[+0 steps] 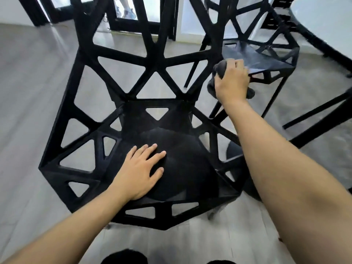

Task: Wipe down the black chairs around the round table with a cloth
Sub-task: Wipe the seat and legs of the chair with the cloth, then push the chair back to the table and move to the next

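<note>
Seen from above, looking down past two bare forearms at a pale grey wood-grain floor.

On the left, the left hand lies open and flat, palm down, fingers spread, on the seat of the nearest black chair. This chair is a rigid black frame of angular struts with triangular cut-outs. Its open-lattice back rises toward the top of the picture, where it is cut off. The seat is solid and dark at the centre, and its surface detail is hard to make out.

Behind the chair back, at the top centre, stands a dark-framed glass door. Blurred pale shoes show through the glass, with the rest of that person out of frame.

To the right, the right hand is closed around a bunched dark grey cloth. The cloth bulges out above and below the fist and is mostly hidden by it. Hand and cloth sit at the near edge of the seat of a second black lattice chair; motion blur makes it unclear whether the cloth touches it.

At the far right, a white round table with a dark rim is only partly in view, with black legs beneath it.

At the bottom edge, two dark rounded shapes are cut off and unidentifiable.
</note>
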{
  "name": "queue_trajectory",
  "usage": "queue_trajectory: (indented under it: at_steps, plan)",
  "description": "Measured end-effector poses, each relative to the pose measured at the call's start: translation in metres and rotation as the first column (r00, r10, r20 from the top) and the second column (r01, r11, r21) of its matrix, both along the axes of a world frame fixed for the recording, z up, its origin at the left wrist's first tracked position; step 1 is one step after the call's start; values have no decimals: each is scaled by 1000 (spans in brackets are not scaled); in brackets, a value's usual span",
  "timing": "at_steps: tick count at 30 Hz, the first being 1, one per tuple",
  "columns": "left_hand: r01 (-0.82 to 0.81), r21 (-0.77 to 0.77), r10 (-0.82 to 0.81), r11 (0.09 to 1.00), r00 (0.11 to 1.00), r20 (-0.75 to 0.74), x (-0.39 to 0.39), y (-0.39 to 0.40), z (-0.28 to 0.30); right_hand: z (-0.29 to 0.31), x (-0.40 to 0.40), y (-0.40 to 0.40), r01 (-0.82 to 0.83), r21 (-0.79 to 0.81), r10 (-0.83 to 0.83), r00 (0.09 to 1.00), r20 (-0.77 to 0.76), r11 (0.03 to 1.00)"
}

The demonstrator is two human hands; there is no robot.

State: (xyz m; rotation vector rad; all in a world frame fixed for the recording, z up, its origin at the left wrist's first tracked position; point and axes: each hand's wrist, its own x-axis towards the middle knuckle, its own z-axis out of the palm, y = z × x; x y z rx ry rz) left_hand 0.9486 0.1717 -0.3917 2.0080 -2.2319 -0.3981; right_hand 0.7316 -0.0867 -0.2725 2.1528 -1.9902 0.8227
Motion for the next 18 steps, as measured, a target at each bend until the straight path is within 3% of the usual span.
queue_trajectory:
  at_steps: [3,8,12,15,18]
  plan:
    - [-2,67,0,998,999,35,-1,-4,8,-1,-5,-6,-47,22,44,990,137,999]
    - [-28,265,5,964,996,89,-8,-16,53,-5,-29,52,-40,160,16,989,149,986]
    - [-85,208,63,975,992,109,-19,-20,109,-5,-56,111,68,364,-94,994,55,929]
    - [-85,134,76,987,995,70,-27,-20,156,17,-70,135,145,559,-122,989,-79,816]
    - [-90,60,87,994,995,40,-36,-22,208,60,-80,150,92,623,-90,995,-35,777]
